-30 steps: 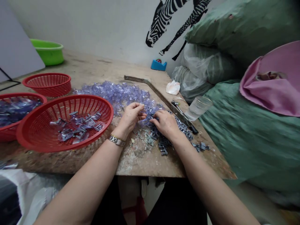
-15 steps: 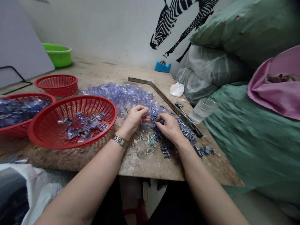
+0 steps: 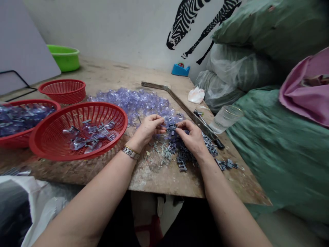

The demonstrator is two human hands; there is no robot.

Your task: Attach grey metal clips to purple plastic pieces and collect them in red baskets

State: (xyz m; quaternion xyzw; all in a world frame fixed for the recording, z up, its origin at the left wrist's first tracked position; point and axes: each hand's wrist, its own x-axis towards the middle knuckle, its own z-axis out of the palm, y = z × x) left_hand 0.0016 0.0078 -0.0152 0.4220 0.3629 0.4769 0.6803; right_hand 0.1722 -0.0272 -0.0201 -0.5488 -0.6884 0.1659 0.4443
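A worn wooden table (image 3: 108, 77) stands against a pale wall bearing a black zebra picture (image 3: 185, 20). Taking the big red basket (image 3: 51, 151) at the table's near left as the landmark, large green sacks (image 3: 272, 137) are piled far to its right, off the table's edge, with a pink cloth (image 3: 305, 92) lying on top of them. Just behind the basket and to its right spreads a heap of clear plastic pieces (image 3: 133, 101); a few like pieces, fitted with grey clips, lie inside the basket itself. To its left sits another red basket (image 3: 23, 137) filled with clear pieces, and behind it a smaller, shallow red basket (image 3: 63, 90); farther back still is a green bowl (image 3: 64, 57). A long bent metal bar (image 3: 177, 101) runs across the table beyond the heap, with a drinking glass (image 3: 226, 118) near its right end.

To the right of the big basket, the left hand (image 3: 147, 129), a watch on its wrist, has its fingers curled shut, pinching a clear plastic piece (image 3: 164, 127). The right hand (image 3: 194, 139) faces it, thumb and forefinger closed on a small grey clip (image 3: 171, 127) pressed against that piece. Below and around both hands lies a scatter of grey clips (image 3: 183, 157).
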